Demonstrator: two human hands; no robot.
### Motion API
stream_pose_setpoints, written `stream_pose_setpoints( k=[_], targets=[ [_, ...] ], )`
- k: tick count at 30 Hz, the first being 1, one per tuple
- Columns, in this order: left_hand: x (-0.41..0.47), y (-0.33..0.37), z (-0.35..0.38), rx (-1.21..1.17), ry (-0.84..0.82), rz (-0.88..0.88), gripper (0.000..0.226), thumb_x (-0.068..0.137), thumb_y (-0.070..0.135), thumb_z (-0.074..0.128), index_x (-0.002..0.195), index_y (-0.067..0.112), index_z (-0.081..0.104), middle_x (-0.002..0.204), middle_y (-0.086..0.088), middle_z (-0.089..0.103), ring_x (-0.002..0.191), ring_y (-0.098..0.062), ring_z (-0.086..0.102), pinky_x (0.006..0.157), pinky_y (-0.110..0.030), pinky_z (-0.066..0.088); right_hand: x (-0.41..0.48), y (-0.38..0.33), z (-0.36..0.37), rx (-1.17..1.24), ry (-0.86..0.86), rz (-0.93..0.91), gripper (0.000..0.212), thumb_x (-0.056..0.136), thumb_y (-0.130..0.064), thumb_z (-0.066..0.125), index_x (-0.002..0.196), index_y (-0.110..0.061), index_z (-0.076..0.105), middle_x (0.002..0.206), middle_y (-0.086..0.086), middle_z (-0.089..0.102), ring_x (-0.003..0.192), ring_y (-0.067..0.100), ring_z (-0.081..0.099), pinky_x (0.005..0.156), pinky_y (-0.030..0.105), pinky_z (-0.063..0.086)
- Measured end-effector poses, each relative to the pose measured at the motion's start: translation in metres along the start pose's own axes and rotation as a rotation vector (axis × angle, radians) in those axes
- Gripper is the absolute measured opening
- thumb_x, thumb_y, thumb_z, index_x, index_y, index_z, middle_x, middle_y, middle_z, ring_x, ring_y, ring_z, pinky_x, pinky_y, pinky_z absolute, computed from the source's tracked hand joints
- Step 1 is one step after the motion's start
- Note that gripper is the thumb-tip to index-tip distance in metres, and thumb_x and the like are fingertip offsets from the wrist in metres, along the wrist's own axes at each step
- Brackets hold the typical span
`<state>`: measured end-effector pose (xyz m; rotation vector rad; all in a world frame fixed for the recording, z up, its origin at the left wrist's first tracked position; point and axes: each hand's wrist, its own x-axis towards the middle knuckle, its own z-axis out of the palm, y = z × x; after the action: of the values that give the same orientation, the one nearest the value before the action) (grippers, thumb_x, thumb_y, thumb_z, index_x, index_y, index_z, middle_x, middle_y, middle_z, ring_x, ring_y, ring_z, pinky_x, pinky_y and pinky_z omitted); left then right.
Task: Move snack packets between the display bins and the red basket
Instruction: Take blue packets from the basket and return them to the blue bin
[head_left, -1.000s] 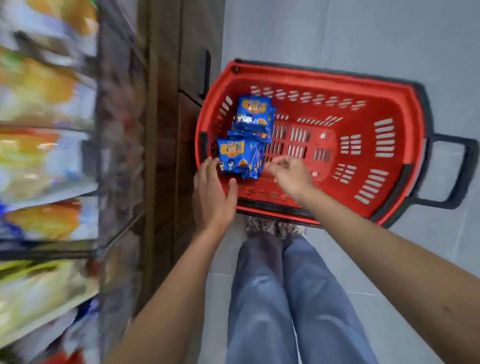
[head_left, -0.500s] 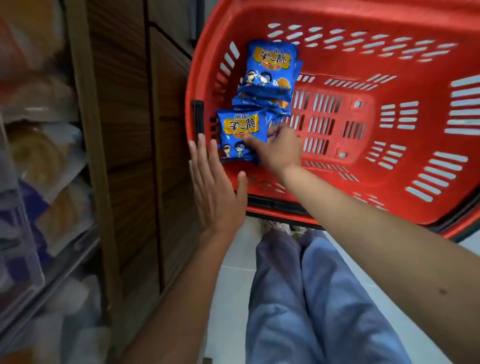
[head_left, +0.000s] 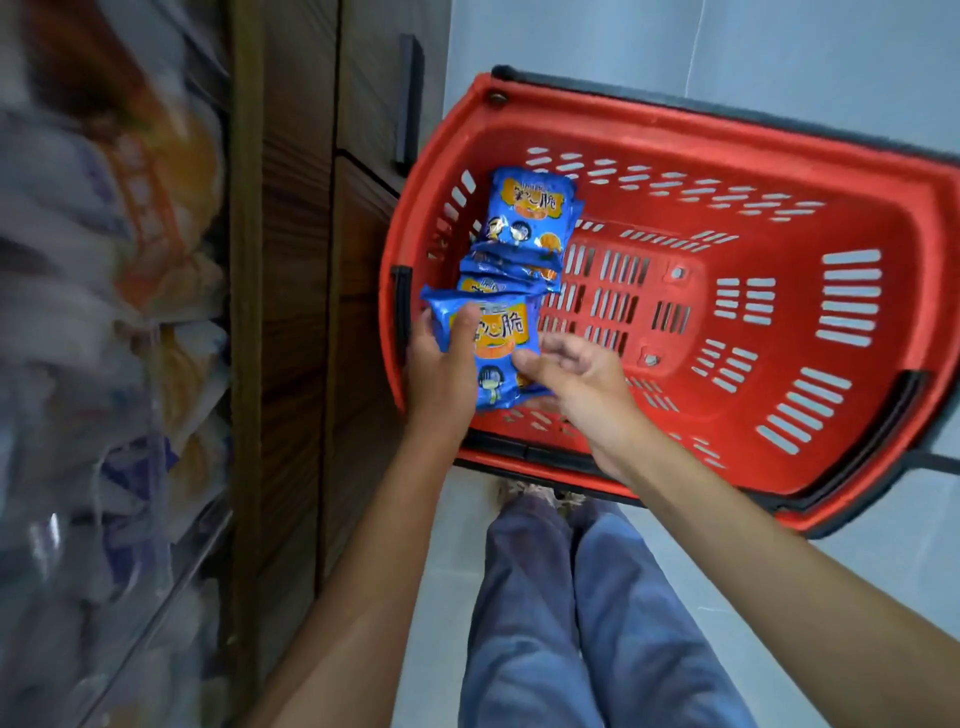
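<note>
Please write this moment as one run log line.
left hand: grips blue packet over red basket | right hand: at packet edge, grip unclear | other packets: in basket
</note>
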<state>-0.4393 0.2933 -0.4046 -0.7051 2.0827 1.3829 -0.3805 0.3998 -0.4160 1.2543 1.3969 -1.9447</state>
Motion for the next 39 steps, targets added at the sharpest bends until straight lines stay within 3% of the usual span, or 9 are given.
stream_pose_setpoints(
  k=[3, 7, 13, 17, 19, 26, 30, 34, 39],
  targets=[
    [0.011, 0.007, 0.001, -0.146, -0.057, -0.105, 0.013, 0.096, 0.025, 0.052, 0.088, 0.02, 0.062, 0.081, 0.005, 0.068, 0.071, -0.007, 0.067, 0.066, -0.022, 0.054, 0.006, -0.014, -0.003, 0.007, -0.022, 0.025, 0.012, 0.089, -0.019, 0.06, 0.097, -0.012, 0.064, 0.092, 0.003, 0.066, 0.077, 0.009, 0.06, 0.057, 0.019, 0.05],
    [0.021, 0.007, 0.0, -0.16, -0.04, -0.086, 0.016, 0.096, 0.027, 0.052, 0.103, 0.016, 0.061, 0.101, -0.006, 0.069, 0.096, -0.023, 0.067, 0.085, -0.036, 0.054, 0.044, -0.038, -0.008, 0.049, 0.212, -0.022, 0.012, 0.09, -0.026, 0.056, 0.081, -0.019, 0.06, 0.081, -0.001, 0.062, 0.068, 0.015, 0.055, 0.058, 0.026, 0.044],
    [0.024, -0.003, -0.001, -0.187, 0.034, -0.107, 0.023, 0.097, 0.027, 0.05, 0.112, 0.013, 0.06, 0.104, -0.007, 0.069, 0.093, -0.019, 0.068, 0.079, -0.03, 0.055, 0.113, -0.057, -0.003, -0.099, 0.342, 0.065, 0.04, 0.079, -0.042, 0.069, 0.092, -0.014, 0.044, 0.088, 0.0, 0.051, 0.08, 0.018, 0.052, 0.077, 0.035, 0.05],
    [0.024, -0.012, -0.001, -0.202, 0.009, -0.114, 0.023, 0.097, 0.027, 0.051, 0.112, 0.013, 0.059, 0.099, -0.005, 0.069, 0.087, -0.017, 0.068, 0.073, -0.026, 0.056, 0.13, -0.063, 0.003, -0.093, 0.282, 0.079, 0.039, 0.078, -0.036, 0.073, 0.086, -0.013, 0.042, 0.082, -0.003, 0.054, 0.068, 0.012, 0.058, 0.058, 0.028, 0.052],
    [0.023, -0.015, -0.001, -0.2, -0.002, -0.111, 0.021, 0.097, 0.027, 0.051, 0.11, 0.013, 0.059, 0.094, -0.002, 0.069, 0.082, -0.013, 0.068, 0.069, -0.022, 0.056, 0.136, -0.063, 0.002, -0.084, 0.3, 0.09, 0.051, 0.074, -0.037, 0.076, 0.098, -0.009, 0.041, 0.091, 0.0, 0.054, 0.082, 0.017, 0.061, 0.071, 0.035, 0.057],
    [0.022, -0.016, -0.001, -0.231, 0.033, -0.089, 0.019, 0.096, 0.024, 0.051, 0.109, 0.012, 0.058, 0.088, 0.001, 0.068, 0.075, -0.008, 0.067, 0.062, -0.017, 0.055, 0.135, -0.052, -0.002, 0.047, 0.372, 0.082, 0.047, 0.069, -0.035, 0.082, 0.075, -0.018, 0.039, 0.104, 0.008, 0.06, 0.103, 0.027, 0.06, 0.092, 0.047, 0.05],
    [0.019, -0.012, -0.003, -0.269, 0.074, -0.101, 0.013, 0.096, 0.022, 0.052, 0.103, 0.012, 0.057, 0.087, 0.0, 0.067, 0.073, -0.009, 0.066, 0.06, -0.016, 0.054, 0.123, -0.048, -0.007, 0.065, 0.43, 0.059, 0.046, 0.071, -0.034, 0.079, 0.068, -0.02, 0.036, 0.085, 0.005, 0.054, 0.081, 0.022, 0.054, 0.083, 0.036, 0.051],
    [0.018, -0.01, -0.006, -0.273, 0.113, -0.128, 0.01, 0.096, 0.023, 0.052, 0.089, 0.018, 0.057, 0.084, -0.001, 0.066, 0.075, -0.014, 0.066, 0.061, -0.019, 0.055, 0.087, -0.045, -0.01, 0.121, 0.313, -0.028, 0.033, 0.082, -0.028, 0.07, 0.065, -0.018, 0.044, 0.074, 0.001, 0.054, 0.07, 0.014, 0.05, 0.062, 0.022, 0.043],
    [0.014, -0.003, -0.005, -0.338, 0.088, -0.192, 0.034, 0.097, 0.032, 0.049, 0.117, 0.007, 0.059, 0.109, -0.011, 0.068, 0.099, -0.025, 0.066, 0.086, -0.036, 0.055, 0.041, -0.035, -0.009, 0.095, 0.022, -0.046, 0.011, 0.088, -0.023, 0.061, 0.097, -0.018, 0.063, 0.103, 0.003, 0.068, 0.093, 0.015, 0.06, 0.078, 0.03, 0.047]
  ],
)
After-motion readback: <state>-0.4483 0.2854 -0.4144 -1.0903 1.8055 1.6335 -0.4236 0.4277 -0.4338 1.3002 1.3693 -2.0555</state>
